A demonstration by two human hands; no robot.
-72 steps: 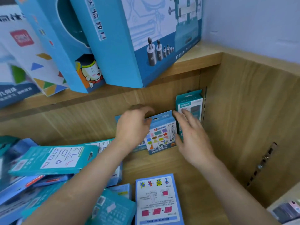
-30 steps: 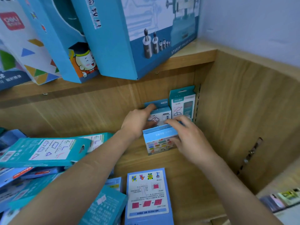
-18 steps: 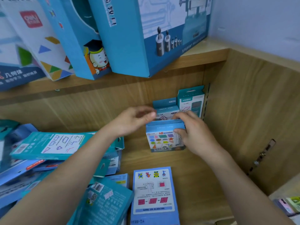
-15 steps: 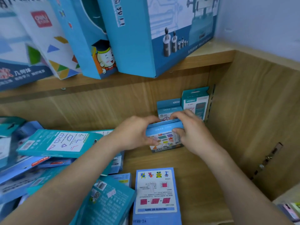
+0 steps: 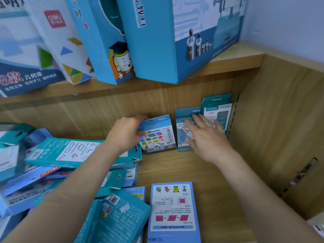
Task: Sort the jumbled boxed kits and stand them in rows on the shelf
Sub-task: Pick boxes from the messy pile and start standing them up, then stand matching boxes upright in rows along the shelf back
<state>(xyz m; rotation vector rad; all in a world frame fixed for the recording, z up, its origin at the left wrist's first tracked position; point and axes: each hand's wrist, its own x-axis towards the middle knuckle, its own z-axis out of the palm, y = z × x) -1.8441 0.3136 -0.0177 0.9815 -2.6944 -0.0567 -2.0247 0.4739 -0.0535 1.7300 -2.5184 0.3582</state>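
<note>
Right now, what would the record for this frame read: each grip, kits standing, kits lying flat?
left grip: hand holds the coloured-shapes kit upright by its left edge
right grip: hand open, fingers straight over the blue line-drawing kit
standing row: coloured-shapes kit, blue line-drawing kit, teal kit by the side wall
lying flat: blue kit with pink squares; jumbled teal kits on the left

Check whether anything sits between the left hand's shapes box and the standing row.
Nothing visible. The shapes box stands just left of the blue box, a bare gap between; the right hand lies over that box's front, not the gap.
</note>
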